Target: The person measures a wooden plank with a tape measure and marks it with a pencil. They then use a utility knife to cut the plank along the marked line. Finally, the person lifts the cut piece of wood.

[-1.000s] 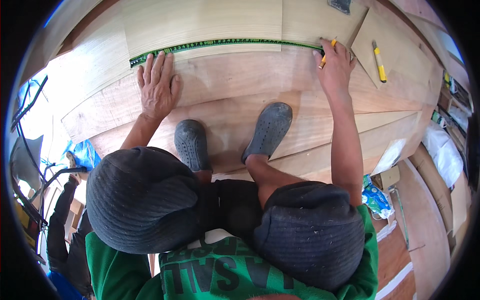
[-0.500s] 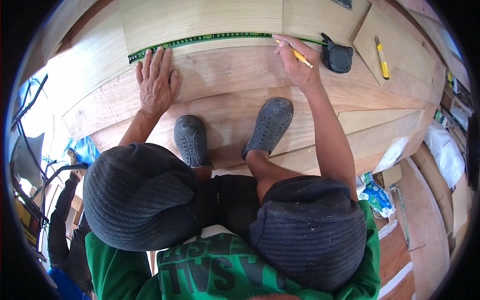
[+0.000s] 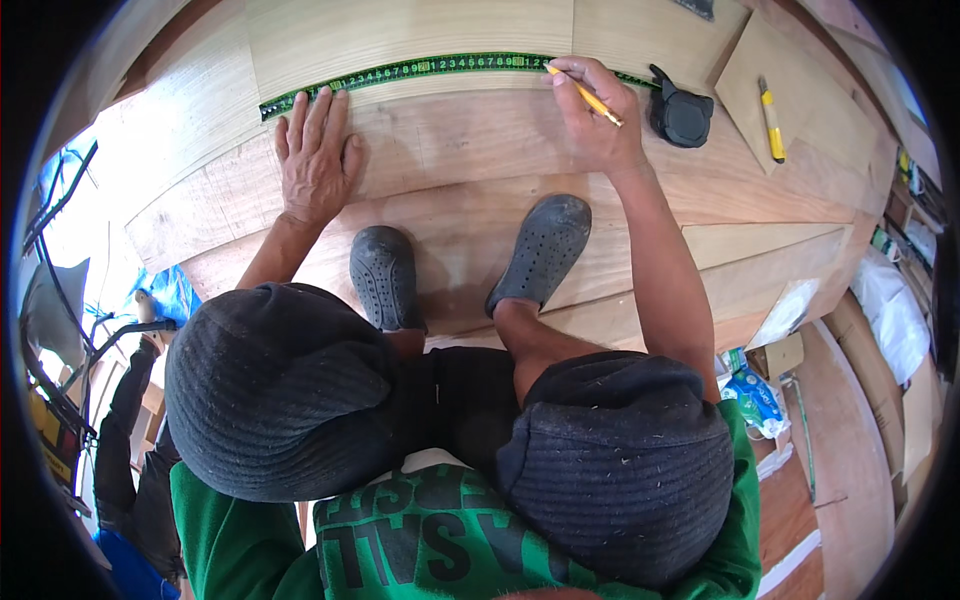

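A green-and-black tape measure blade [image 3: 440,66] lies stretched along a pale wooden board [image 3: 400,28], running to its black case [image 3: 681,115] on the right. My left hand [image 3: 314,160] lies flat with fingers spread, its fingertips on the blade's lower edge near the left end. In my right hand [image 3: 603,115] is a yellow pencil [image 3: 592,100], pinched between the fingers. The pencil's tip meets the blade's lower edge, to the left of the case. Part of the blade passes hidden behind the right hand.
A yellow utility knife [image 3: 771,120] rests on a thin brown sheet [image 3: 815,100] at the right. My grey clogs [image 3: 384,280] stand on the plywood floor [image 3: 450,150]. A white plastic bag [image 3: 890,310] and a blue-and-white package [image 3: 757,402] lie at the right. Black bars [image 3: 70,270] stand at the left.
The pencil tip has settled on the blade's edge, and my right hand has shifted slightly up and to the right. The left hand keeps its place on the tape.
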Demonstrator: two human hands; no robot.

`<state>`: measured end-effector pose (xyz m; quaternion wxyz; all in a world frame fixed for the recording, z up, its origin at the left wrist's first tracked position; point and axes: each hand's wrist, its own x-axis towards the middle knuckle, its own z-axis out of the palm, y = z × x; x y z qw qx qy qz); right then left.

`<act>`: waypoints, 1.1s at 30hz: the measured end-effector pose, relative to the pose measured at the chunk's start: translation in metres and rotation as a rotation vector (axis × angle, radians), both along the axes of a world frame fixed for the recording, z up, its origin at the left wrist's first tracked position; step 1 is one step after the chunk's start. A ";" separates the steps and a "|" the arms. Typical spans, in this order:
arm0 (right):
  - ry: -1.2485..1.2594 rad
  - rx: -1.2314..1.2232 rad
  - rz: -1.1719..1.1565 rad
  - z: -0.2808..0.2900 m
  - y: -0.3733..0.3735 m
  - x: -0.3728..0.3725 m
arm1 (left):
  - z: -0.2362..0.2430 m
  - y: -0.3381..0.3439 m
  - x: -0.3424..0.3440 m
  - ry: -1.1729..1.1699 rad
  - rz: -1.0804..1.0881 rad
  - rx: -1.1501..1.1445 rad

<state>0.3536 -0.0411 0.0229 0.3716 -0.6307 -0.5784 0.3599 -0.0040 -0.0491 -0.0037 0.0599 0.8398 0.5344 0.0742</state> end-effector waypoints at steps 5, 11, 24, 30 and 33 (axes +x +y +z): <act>-0.012 -0.116 -0.013 0.001 -0.004 0.000 | 0.000 0.000 0.000 0.003 -0.001 0.000; 0.020 -0.141 -0.038 -0.005 -0.005 -0.002 | -0.001 0.001 0.000 -0.009 -0.002 0.011; -0.092 -0.089 -0.042 -0.003 -0.003 -0.004 | -0.002 0.000 -0.001 -0.012 0.007 0.000; -0.138 -0.118 -0.032 0.000 -0.002 -0.006 | -0.001 0.000 -0.001 -0.016 0.006 -0.006; -0.133 -0.112 -0.034 -0.002 -0.002 -0.005 | -0.001 0.000 -0.001 -0.026 0.000 -0.004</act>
